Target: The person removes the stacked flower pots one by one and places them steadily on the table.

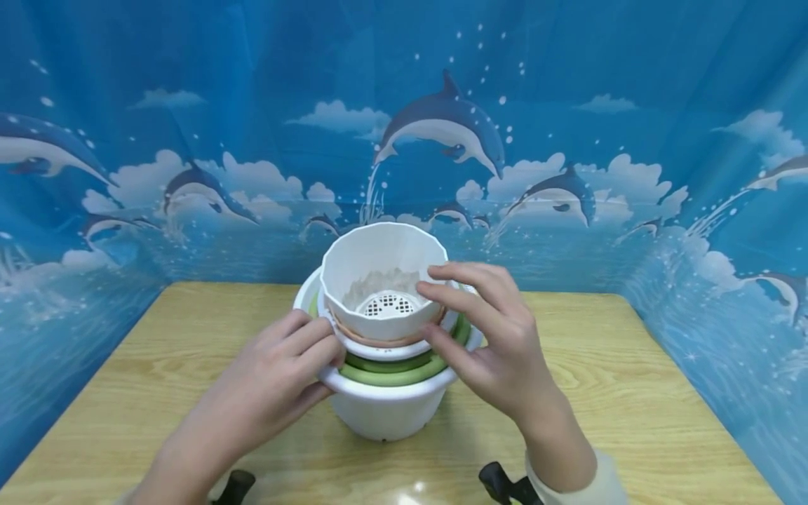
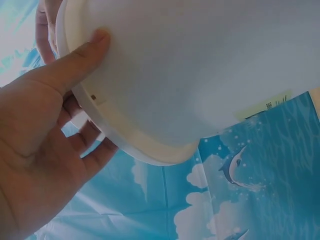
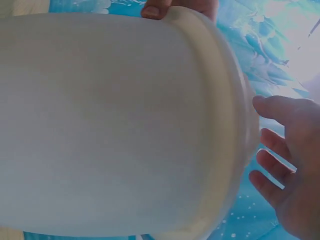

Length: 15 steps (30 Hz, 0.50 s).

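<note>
Several round plant pots stand nested on the table. Outermost is a large white pot (image 1: 385,414); a green pot (image 1: 394,377), another white rim and a thin orange-brown rim (image 1: 379,341) show inside it. On top sits a small white pot (image 1: 379,256) with a mesh bottom (image 1: 386,304). My left hand (image 1: 290,358) grips the large pot's rim, its thumb (image 2: 95,47) against the outer wall and fingers over the edge. My right hand (image 1: 492,337) reaches over the small pot's right side, thumb and fingers spread apart, fingertips right at its rim (image 3: 254,120).
The wood-grain table (image 1: 600,393) extends around the pots. A blue dolphin-print curtain (image 1: 284,84) encloses its back and sides. Black objects (image 1: 236,485) show along the near edge, below each forearm. A pale label (image 2: 265,106) is stuck on the large pot.
</note>
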Available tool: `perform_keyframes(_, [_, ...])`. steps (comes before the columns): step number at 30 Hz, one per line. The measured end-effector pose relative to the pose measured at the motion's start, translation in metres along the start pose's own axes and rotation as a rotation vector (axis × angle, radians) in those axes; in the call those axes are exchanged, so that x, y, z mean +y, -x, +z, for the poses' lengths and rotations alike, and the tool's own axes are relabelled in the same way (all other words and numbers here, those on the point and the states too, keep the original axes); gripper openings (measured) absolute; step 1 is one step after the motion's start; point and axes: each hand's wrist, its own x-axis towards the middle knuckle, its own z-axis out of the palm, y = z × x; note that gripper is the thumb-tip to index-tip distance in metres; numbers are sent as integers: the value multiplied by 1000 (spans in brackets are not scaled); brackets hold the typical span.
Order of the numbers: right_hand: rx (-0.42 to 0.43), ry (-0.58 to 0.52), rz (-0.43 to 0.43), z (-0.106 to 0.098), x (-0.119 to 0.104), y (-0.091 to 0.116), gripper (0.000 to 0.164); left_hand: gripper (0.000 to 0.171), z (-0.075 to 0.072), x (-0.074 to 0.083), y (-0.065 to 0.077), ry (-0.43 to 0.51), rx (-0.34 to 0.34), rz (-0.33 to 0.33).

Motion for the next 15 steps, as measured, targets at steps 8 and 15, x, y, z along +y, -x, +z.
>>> perform_keyframes(8, [-147,30,16,5,9,7,34,35,1,2,-2,19,-42,-4])
perform_keyframes(15, [-154,27,18,7,9,7,28,36,0,3,1,25,-48,-29])
